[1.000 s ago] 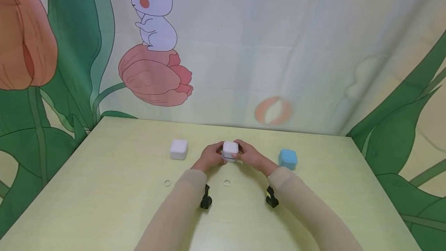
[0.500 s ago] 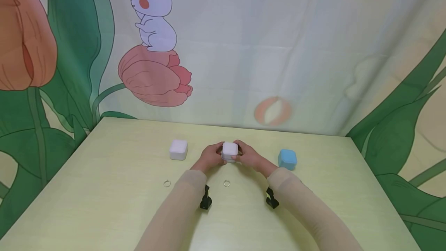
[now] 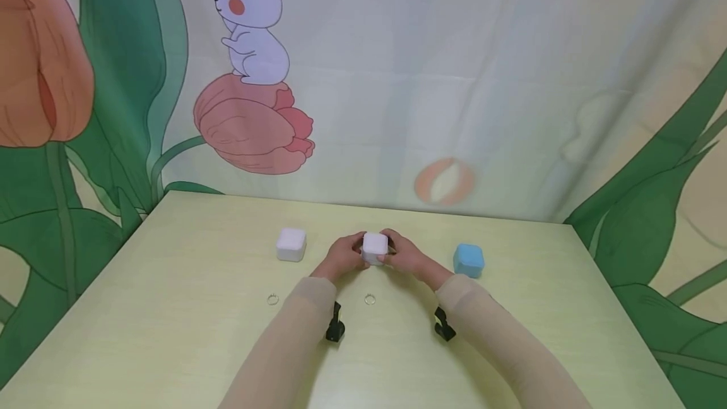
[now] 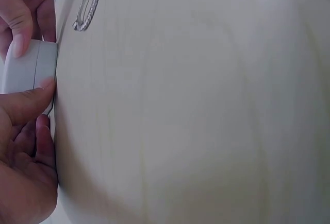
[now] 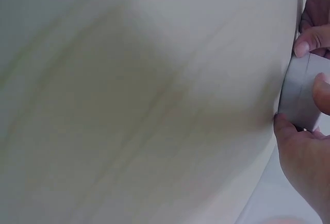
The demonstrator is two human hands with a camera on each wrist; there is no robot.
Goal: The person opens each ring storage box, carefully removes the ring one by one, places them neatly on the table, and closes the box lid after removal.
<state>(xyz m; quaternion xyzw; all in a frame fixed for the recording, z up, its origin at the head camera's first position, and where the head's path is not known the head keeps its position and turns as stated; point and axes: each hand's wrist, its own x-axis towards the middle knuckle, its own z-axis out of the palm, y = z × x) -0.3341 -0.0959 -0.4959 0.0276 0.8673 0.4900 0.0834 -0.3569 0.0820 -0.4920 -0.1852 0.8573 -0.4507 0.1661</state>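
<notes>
A white ring box [image 3: 375,247] with rounded corners stands upright on the table between both hands, a thin seam running between lid and base. My left hand [image 3: 346,252] grips its left side; in the left wrist view the left thumb [image 4: 31,100] presses near the base. From the other side my right hand [image 3: 407,254] holds it, and its thumb lies on the lid [image 4: 19,74]. Most of the other fingers are hidden behind the box. On the table nearer me lies a silver ring [image 3: 370,299], its band set with small stones in the left wrist view.
Another white box [image 3: 291,245] stands to the left and a light blue box [image 3: 469,260] to the right. A second ring [image 3: 272,299] lies beside the left sleeve. Behind the pale table [image 3: 199,257] hangs a printed curtain [image 3: 363,112].
The lid sits slightly lower on the base, and the dark gap at the seam has narrowed. Both hands keep their places around the box.
</notes>
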